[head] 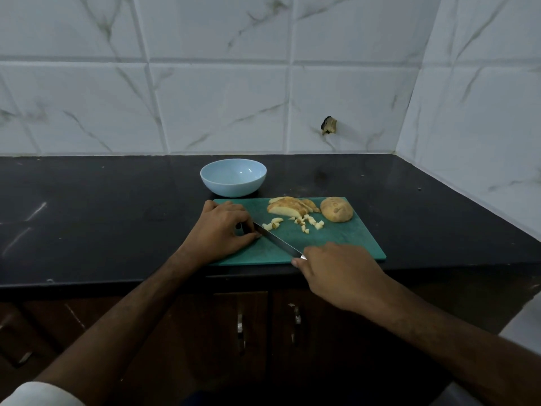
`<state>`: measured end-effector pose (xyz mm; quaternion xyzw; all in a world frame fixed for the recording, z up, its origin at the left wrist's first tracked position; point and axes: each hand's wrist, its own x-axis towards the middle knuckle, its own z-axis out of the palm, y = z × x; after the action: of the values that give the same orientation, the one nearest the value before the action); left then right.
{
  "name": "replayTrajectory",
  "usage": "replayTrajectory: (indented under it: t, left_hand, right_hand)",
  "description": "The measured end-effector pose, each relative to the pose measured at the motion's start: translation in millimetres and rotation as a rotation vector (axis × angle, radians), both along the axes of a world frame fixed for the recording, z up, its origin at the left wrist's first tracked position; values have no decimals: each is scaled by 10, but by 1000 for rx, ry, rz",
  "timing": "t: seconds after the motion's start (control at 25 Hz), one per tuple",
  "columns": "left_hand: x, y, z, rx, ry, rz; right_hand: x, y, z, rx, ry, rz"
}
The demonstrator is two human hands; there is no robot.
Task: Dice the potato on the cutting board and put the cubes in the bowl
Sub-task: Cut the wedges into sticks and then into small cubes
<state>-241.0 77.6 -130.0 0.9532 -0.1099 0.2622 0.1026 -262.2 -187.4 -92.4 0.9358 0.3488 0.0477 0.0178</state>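
A green cutting board point(336, 244) lies on the black counter. At its far right sits an uncut potato half point(336, 213). Beside it lie several potato slices point(288, 208), and in front of them several small cubes point(304, 224). My right hand point(339, 272) grips the handle of a knife point(278, 240) at the board's near edge. The blade points left, flat and low over the board. My left hand point(219, 227) covers the blade's tip, fingers curled around it, with a few cubes just beside it. An empty light blue bowl point(233, 177) stands behind the board.
The black counter point(102, 215) meets a white tiled wall behind and to the right. A dark chip point(328, 125) marks the back wall. Brown cabinet doors with metal handles point(240, 323) sit below the counter edge.
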Motion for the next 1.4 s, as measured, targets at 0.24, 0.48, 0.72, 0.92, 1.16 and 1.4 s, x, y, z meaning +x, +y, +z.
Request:
replayTrajectory:
  t: [0.24,0.48,0.72,0.92,1.16,1.4]
  left_hand:
    - [-3,10,1,1,-14,7]
    - [-9,-1,37,-60,10,69]
    - [41,-43,46,-5,105,-79]
    - [221,-151,94,108,314,-69]
    - [321,-302,101,12,277,-86]
    - [336,-195,290,7,514,-180]
  right_hand:
    - [-5,28,-43,-31,14,25]
    - [203,-231,160,-4,380,-21]
    - [413,-536,356,33,404,-29]
    - [816,-604,88,617,602,-56]
    - [1132,-450,-155,1310,760,71]
    - [1220,-464,-235,1385,800,82]
